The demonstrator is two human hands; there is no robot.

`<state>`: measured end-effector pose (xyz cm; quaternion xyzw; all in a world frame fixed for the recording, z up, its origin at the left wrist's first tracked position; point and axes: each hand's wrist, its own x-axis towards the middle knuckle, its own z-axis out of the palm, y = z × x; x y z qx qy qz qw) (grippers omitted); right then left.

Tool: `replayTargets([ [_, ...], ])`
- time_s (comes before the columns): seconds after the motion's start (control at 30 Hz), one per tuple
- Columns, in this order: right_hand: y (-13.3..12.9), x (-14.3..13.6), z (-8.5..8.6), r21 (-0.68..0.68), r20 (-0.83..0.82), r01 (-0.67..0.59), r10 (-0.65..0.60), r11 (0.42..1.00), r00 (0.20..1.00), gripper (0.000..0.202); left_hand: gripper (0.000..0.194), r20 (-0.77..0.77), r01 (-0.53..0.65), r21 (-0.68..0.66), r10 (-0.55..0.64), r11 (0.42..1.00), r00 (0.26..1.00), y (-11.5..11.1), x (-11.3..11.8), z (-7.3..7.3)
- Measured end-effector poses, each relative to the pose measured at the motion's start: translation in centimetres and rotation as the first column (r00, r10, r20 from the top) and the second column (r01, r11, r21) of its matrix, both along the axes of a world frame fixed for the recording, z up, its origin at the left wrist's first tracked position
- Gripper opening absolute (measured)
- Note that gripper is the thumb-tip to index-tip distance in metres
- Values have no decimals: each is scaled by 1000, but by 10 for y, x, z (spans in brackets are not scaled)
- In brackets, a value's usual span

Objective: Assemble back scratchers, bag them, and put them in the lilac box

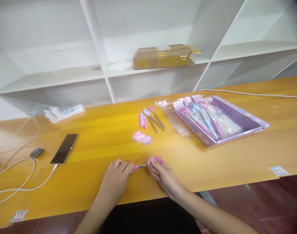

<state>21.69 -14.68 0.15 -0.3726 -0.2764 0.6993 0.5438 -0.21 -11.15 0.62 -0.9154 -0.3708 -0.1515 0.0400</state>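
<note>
A back scratcher (142, 165) with a pink claw head, a short silver rod and a pink handle lies level between my hands above the table's front part. My left hand (117, 175) is closed round the handle, most of which it hides. Fingers of my right hand (164, 177) pinch the other end just below the claw head. Beyond them lie several small printed cards (142, 137). Farther back are pink and blue handle sleeves (142, 120) beside silver back scratcher rods (154, 120) with blue and pink claw heads.
At the right, a purple display box (243, 113) holds several wrapped back scratchers (204, 118), with clear plastic wrappers (179, 125) beside it. A phone (65, 148), a black earbud case (37, 152), cables and a power strip (65, 113) occupy the left. A cardboard box (163, 58) sits on the shelf.
</note>
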Motion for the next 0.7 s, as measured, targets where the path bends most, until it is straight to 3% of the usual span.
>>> replayTargets([
  [0.1, 8, 26, 6, -16, -8, 92, -92, 996, 996, 52, 29, -4, -15, -15, 15, 1000, 1000, 9, -31, 9],
  [0.2, 18, 84, 18, -23, 7, 286, -286, 958, 958, 48, 36, -13, -63, 9, 63, 998, 998, 28, -92, 23],
  [0.3, 20, 155, 33, -11, 21, 552, -552, 834, 834, 44, 31, -12, -100, 10, 100, 995, 995, 47, -156, 38],
  [0.33, 18, 175, 38, -3, 36, 616, -616, 788, 787, 41, 28, -5, -105, 8, 105, 994, 995, 52, -171, 42],
  [0.37, 16, 191, 41, -2, 47, 630, -629, 776, 776, 38, 29, 2, -105, 4, 105, 994, 994, 55, -180, 44],
  [0.47, 10, 215, 47, 27, 35, 661, -661, 750, 749, 34, 34, 8, -107, -54, 107, 993, 994, 61, -184, 43],
  [0.6, 10, 214, 41, 88, 2, 726, -729, 682, 684, 28, 37, 39, -102, -81, 105, 991, 994, 66, -167, 31],
  [0.7, 14, 210, 35, 127, 97, 769, -780, 626, 618, 22, 38, 62, -133, -80, 138, 988, 988, 70, -167, 25],
])
